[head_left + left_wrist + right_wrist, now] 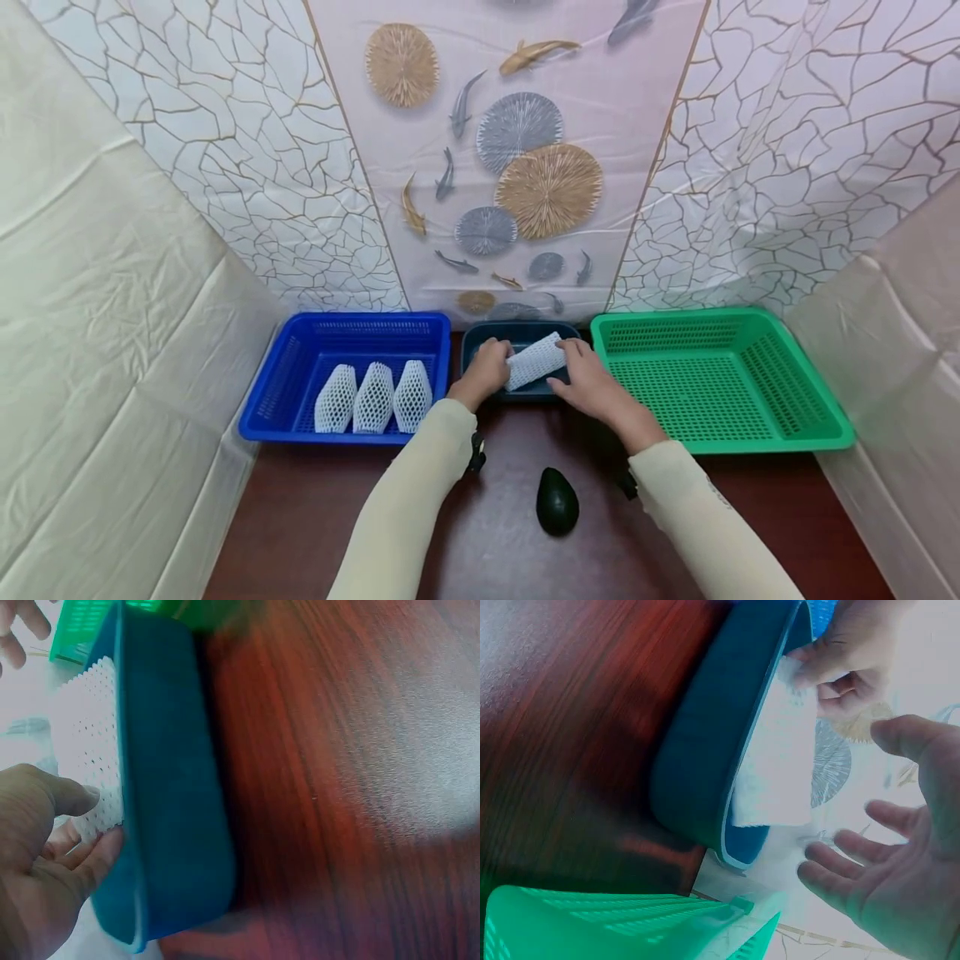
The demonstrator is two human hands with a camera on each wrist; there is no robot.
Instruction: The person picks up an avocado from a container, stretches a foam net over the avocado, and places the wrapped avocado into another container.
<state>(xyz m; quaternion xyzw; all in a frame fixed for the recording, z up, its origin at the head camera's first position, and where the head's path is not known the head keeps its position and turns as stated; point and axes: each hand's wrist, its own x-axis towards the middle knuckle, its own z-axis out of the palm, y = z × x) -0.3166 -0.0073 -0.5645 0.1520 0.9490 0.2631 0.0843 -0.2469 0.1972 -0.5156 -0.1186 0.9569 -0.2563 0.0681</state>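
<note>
Over the small dark teal basin (517,329), my left hand (486,371) pinches the near end of a white foam net sleeve (537,362). In the left wrist view, the thumb (75,796) presses one face of the sleeve and the fingers lie behind it. The sleeve looks flattened and slants up to the right. My right hand (596,385) is beside its far end; in the right wrist view its fingers (870,847) are spread and apart from the sleeve. A dark green avocado (557,502) lies on the table between my forearms.
A blue basket (251,425) on the left contains three bulging white foam net sleeves (373,398). To the right stands a green basket (723,400). The brown wooden table (495,550) meets a patterned cloth backdrop (420,275) behind the containers.
</note>
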